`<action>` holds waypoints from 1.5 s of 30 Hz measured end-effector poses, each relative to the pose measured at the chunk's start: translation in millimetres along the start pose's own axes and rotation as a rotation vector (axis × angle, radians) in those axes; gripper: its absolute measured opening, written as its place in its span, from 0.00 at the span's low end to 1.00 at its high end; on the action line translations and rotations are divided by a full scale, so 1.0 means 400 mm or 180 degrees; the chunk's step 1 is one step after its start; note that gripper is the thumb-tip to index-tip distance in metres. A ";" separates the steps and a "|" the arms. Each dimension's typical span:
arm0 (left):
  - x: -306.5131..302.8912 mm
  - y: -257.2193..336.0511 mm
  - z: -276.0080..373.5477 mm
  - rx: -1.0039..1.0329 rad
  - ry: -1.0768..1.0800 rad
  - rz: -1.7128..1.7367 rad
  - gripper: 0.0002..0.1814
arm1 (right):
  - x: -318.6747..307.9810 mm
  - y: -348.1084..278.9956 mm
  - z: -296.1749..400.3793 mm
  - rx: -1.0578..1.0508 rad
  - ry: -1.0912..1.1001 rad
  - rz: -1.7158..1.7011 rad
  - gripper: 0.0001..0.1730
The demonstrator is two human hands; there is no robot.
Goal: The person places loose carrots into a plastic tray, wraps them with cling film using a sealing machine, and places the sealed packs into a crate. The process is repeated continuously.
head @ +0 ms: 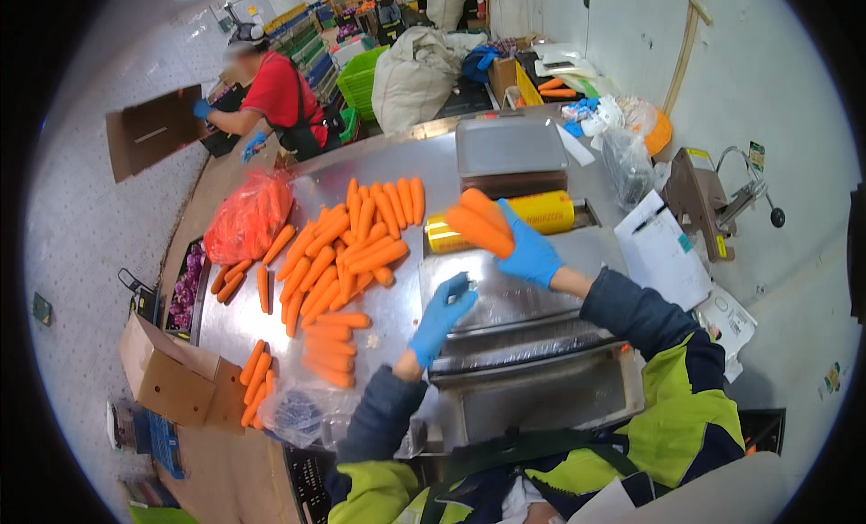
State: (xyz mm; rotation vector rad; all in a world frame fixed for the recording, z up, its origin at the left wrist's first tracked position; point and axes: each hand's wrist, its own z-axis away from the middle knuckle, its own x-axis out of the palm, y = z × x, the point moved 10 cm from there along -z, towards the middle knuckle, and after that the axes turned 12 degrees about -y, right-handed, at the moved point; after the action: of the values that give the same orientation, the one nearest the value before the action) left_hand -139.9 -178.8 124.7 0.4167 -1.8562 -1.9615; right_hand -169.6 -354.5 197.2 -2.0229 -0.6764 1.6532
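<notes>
My right hand (pixel 531 250), in a blue glove, grips a few carrots (pixel 479 223) above a yellow roll of film (pixel 541 211) on a steel wrapping machine (pixel 460 307). My left hand (pixel 443 318), gloved too, is held over the machine's left edge with fingers apart and nothing in them. Left of it, a row of carrots (pixel 329 345) lies on the steel table (pixel 233 321), blurred at its near end. Beyond that row is a large heap of loose carrots (pixel 331 253). A red plastic bag of carrots (pixel 250 216) rests behind the heap's left side.
Stacked trays (pixel 512 148) stand behind the roll. Papers with a pen (pixel 659 253) and a lever device (pixel 703 199) are at the right. A cardboard box (pixel 169 375) and crumpled clear plastic (pixel 294 416) are at the left. A co-worker (pixel 287 98) holds a flattened carton (pixel 159 132) beyond the table.
</notes>
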 end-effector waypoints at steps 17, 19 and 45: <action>0.053 0.033 0.056 0.0079 0.1065 -0.1878 0.09 | -0.196 0.895 -0.423 0.0765 0.0240 0.0137 0.61; 0.035 0.053 0.053 -0.0017 0.1315 -0.1698 0.09 | -0.286 0.883 -0.379 0.0768 0.0357 0.0260 0.61; 0.080 0.023 -0.182 0.0279 0.0646 0.1287 0.25 | -0.036 0.106 0.118 0.0496 -0.0523 -0.0638 0.54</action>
State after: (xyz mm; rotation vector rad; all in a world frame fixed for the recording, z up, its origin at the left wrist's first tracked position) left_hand -131.9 -258.2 130.6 0.2321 -1.7403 -1.5177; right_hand -214.2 -395.3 173.3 -1.6680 -0.7549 1.7077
